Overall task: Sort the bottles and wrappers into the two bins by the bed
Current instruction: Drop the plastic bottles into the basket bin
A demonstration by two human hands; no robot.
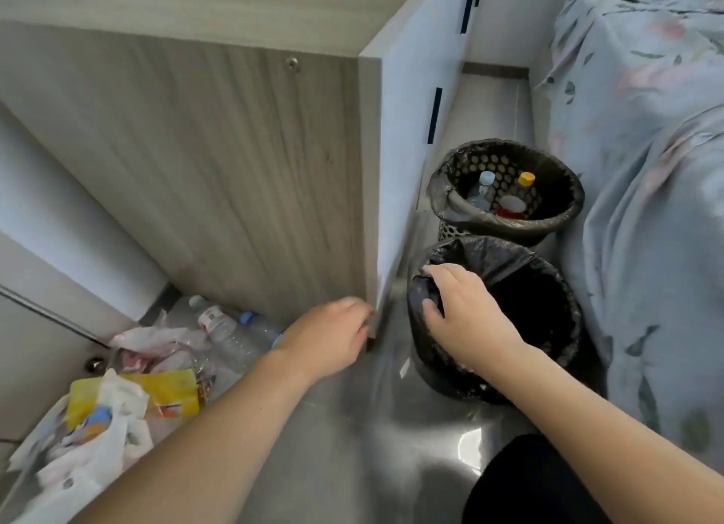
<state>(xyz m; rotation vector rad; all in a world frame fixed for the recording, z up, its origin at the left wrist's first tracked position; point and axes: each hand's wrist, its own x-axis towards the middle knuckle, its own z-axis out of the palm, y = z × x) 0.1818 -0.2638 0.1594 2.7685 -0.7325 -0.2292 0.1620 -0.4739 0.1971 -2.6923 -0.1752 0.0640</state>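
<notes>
Two black-lined round bins sit between cabinet and bed: the far perforated bin [505, 194] holds three capped plastic bottles [484, 190] standing upright. Right hand [466, 316] rests spread on the near bin's [548, 288] rim. Left hand [329, 337], fingers curled, touches the wooden cabinet corner [368, 210]. Clear bottles [231, 333] lie flat on the floor among wrappers [156, 394].

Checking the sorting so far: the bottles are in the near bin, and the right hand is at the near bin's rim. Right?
Not quite. The head view shows the bottles in the far bin. The right hand is indeed at the near bin's rim.
</notes>
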